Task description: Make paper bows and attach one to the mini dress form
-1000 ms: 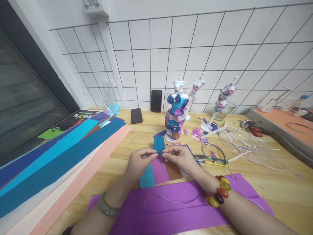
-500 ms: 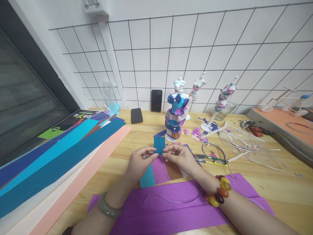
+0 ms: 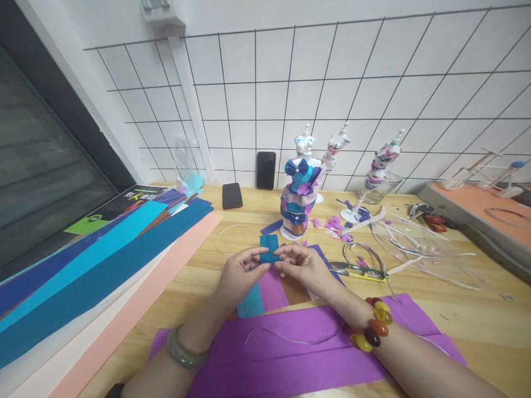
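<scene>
A small teal paper piece (image 3: 269,246) is held up between both hands above the table. My left hand (image 3: 244,271) pinches its left edge, and my right hand (image 3: 299,264) pinches the lower right edge. Beneath them lie blue, pink-purple (image 3: 274,290) and brown (image 3: 295,290) paper strips. Nearer to me, a large purple sheet (image 3: 290,359) spreads under my forearms, with a thin cord on it. Just behind the hands stands a small dress form (image 3: 299,193) covered in blue, purple and pink paper, a pleated blue bow at its top.
Long coloured paper strips (image 3: 103,271) fill the left side. Two phones (image 3: 232,196) are at the back. More dress forms (image 3: 382,160), a glass (image 3: 384,188), scissors (image 3: 352,271), a wire coil and purple scraps (image 3: 333,223) stand or lie to the right.
The teal piece has shifted slightly left and looks wider at its lower part between my fingers. Both hands keep their pinch and have barely moved.
</scene>
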Demonstrator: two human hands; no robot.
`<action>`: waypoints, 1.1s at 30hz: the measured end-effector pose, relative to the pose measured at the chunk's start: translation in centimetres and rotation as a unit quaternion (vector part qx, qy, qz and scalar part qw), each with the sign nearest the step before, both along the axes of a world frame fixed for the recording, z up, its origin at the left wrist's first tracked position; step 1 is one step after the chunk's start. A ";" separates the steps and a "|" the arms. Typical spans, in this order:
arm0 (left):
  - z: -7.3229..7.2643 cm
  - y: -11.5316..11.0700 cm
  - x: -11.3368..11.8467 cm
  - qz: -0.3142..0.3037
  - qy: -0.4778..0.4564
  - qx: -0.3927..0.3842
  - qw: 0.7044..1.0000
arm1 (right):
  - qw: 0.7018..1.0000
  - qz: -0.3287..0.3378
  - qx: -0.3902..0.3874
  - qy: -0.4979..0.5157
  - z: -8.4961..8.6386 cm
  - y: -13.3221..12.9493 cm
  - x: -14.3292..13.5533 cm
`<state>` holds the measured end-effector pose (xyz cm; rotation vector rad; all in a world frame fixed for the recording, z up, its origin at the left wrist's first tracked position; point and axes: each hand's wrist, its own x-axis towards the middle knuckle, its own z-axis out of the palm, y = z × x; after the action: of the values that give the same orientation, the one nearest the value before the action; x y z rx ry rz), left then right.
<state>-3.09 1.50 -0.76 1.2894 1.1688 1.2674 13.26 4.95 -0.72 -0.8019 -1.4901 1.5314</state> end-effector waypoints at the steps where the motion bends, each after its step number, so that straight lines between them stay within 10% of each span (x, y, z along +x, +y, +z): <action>1: -0.1 0.0 0.0 -0.001 -0.002 0.002 1.000 | 1.000 0.001 0.001 -0.002 -0.1 0.0 0.0; 33: 0.4 -0.3 0.1 0.064 0.096 0.032 0.993 | 0.955 -0.049 0.259 -0.140 0.3 -0.2 0.2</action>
<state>-2.99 1.15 -0.36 1.4274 1.3748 1.3051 13.43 4.71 -0.40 -0.7777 -1.9160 0.9088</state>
